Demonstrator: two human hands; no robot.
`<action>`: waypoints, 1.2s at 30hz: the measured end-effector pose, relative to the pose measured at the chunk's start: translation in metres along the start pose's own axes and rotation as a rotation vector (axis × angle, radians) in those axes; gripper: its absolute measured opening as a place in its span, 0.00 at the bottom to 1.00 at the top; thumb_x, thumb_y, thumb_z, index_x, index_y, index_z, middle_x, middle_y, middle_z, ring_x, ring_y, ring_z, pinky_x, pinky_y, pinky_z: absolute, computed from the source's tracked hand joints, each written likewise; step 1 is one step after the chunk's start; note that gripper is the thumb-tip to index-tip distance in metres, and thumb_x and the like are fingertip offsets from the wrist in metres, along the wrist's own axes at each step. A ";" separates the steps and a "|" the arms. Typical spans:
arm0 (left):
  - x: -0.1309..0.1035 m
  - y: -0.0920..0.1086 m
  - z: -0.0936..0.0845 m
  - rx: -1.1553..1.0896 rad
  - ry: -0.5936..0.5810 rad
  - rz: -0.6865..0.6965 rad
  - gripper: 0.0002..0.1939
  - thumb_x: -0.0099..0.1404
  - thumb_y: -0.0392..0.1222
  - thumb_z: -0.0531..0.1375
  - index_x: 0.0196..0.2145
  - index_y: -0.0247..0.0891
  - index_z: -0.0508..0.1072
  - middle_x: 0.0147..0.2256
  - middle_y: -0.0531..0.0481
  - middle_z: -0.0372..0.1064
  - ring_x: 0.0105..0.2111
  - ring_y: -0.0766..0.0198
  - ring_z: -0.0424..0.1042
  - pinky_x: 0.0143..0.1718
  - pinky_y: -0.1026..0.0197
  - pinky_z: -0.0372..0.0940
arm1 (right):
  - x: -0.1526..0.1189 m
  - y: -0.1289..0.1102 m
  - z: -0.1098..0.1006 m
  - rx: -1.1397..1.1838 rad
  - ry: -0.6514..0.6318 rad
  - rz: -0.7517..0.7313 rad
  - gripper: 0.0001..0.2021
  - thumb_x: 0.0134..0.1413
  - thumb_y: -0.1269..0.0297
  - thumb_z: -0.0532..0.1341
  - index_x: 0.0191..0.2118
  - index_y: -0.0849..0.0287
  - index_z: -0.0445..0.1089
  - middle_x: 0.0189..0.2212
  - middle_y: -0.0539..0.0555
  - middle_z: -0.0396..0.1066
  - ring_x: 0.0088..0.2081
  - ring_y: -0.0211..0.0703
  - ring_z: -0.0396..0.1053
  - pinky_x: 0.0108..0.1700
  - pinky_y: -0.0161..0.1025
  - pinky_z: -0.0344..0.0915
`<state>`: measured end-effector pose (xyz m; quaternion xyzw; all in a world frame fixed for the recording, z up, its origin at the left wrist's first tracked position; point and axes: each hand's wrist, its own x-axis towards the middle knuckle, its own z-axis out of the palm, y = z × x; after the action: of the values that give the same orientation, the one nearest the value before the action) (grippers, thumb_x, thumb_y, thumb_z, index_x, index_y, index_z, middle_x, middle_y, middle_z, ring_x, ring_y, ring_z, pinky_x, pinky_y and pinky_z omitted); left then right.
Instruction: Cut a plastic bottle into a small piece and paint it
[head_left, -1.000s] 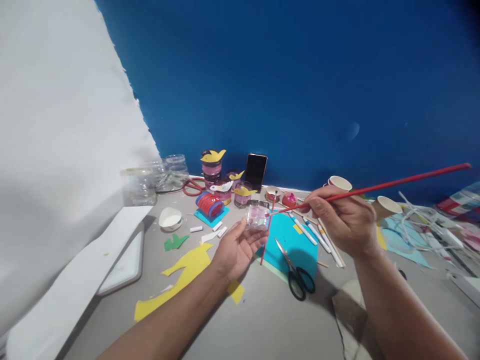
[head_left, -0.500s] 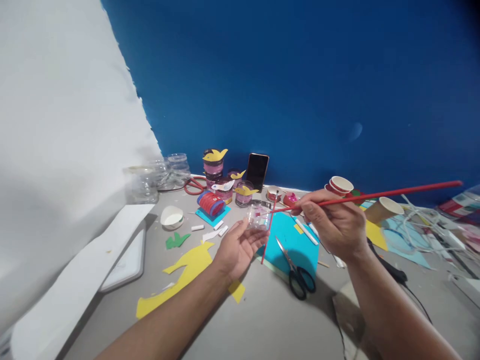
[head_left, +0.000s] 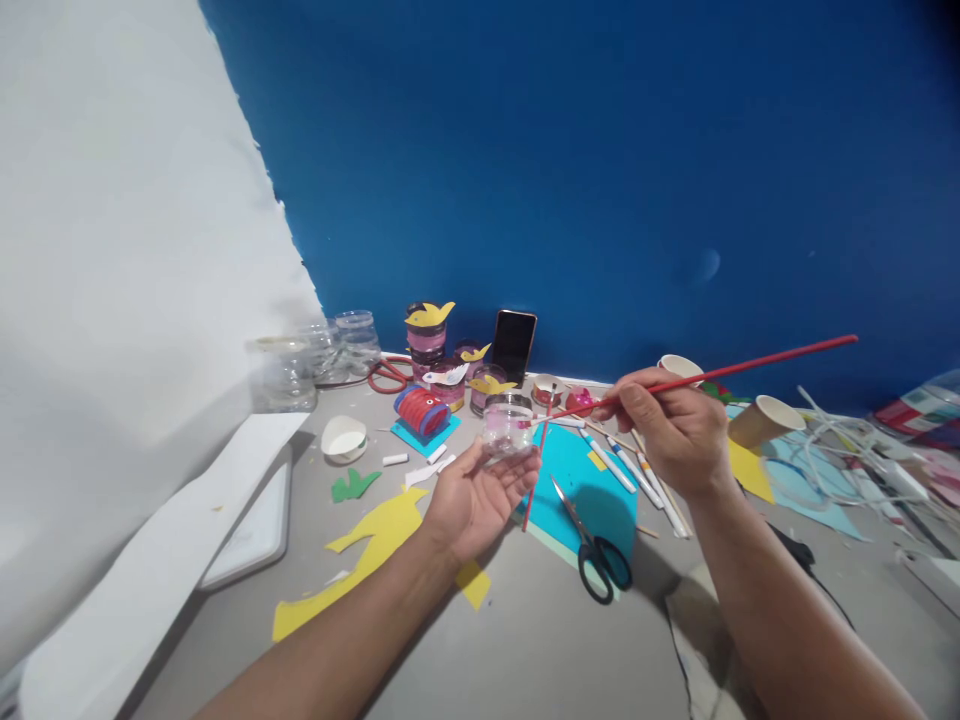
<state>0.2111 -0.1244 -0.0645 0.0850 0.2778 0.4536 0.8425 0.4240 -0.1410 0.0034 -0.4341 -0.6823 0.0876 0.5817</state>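
My left hand [head_left: 474,505] supports a small clear plastic cup [head_left: 501,420] from below, its fingers curled around the lower part. The cup has a dark band at its rim and some pink paint on its side. In my right hand [head_left: 671,430] is a long red paintbrush [head_left: 772,357], pinched between thumb and fingers. Its tip meets the right side of the cup, though exact contact is hard to make out. Another thin red stick [head_left: 531,490] stands out behind my left fingertips. Finished-looking pink cups with yellow paper birds [head_left: 491,385] sit just behind.
Black-handled scissors [head_left: 602,565] lie across blue paper [head_left: 562,455], near several white markers [head_left: 609,462]. Yellow paper scraps [head_left: 375,540] and a white paper bowl [head_left: 344,440] are on the left. A phone [head_left: 514,345] leans at the back; cables [head_left: 840,445] tangle at right.
My right hand has shifted slightly, and the brush's far end has moved left and up. The cup has turned a little in my left hand, showing its pink side more clearly.
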 end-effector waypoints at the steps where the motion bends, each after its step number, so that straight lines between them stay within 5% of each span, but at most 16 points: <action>1: 0.000 0.000 0.000 -0.005 -0.004 -0.004 0.24 0.79 0.46 0.47 0.42 0.24 0.78 0.39 0.30 0.81 0.35 0.55 0.82 0.39 0.57 0.77 | 0.000 0.001 -0.001 0.011 0.019 0.025 0.13 0.69 0.61 0.63 0.32 0.58 0.77 0.27 0.52 0.78 0.24 0.35 0.71 0.26 0.32 0.67; 17: -0.007 0.006 0.008 -0.076 -0.013 -0.059 0.25 0.79 0.46 0.46 0.45 0.22 0.76 0.38 0.30 0.80 0.33 0.56 0.81 0.37 0.58 0.76 | -0.001 0.004 0.003 0.061 0.091 0.024 0.12 0.69 0.58 0.63 0.35 0.57 0.78 0.26 0.52 0.78 0.23 0.35 0.70 0.25 0.32 0.66; 24: -0.010 0.007 0.007 -0.118 -0.067 -0.078 0.27 0.79 0.47 0.45 0.44 0.22 0.76 0.38 0.30 0.79 0.34 0.55 0.81 0.38 0.57 0.76 | 0.002 0.013 -0.001 0.144 0.144 0.141 0.15 0.66 0.53 0.66 0.33 0.59 0.78 0.25 0.53 0.77 0.23 0.36 0.70 0.25 0.33 0.66; 30: -0.010 0.007 0.007 -0.108 -0.069 -0.080 0.27 0.80 0.46 0.44 0.43 0.23 0.77 0.37 0.30 0.80 0.33 0.56 0.81 0.37 0.58 0.76 | 0.004 0.021 -0.005 0.183 0.093 0.162 0.16 0.65 0.51 0.67 0.34 0.59 0.78 0.24 0.52 0.76 0.23 0.38 0.72 0.25 0.33 0.68; 36: -0.004 0.003 0.003 -0.035 -0.015 -0.014 0.22 0.79 0.44 0.49 0.41 0.25 0.77 0.39 0.29 0.80 0.36 0.55 0.82 0.40 0.57 0.76 | 0.002 0.008 -0.004 0.095 0.112 0.063 0.14 0.67 0.55 0.65 0.34 0.59 0.78 0.25 0.53 0.78 0.22 0.37 0.69 0.24 0.35 0.67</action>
<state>0.2088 -0.1254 -0.0586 0.0717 0.2642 0.4519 0.8490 0.4315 -0.1359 0.0009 -0.4317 -0.6299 0.1136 0.6356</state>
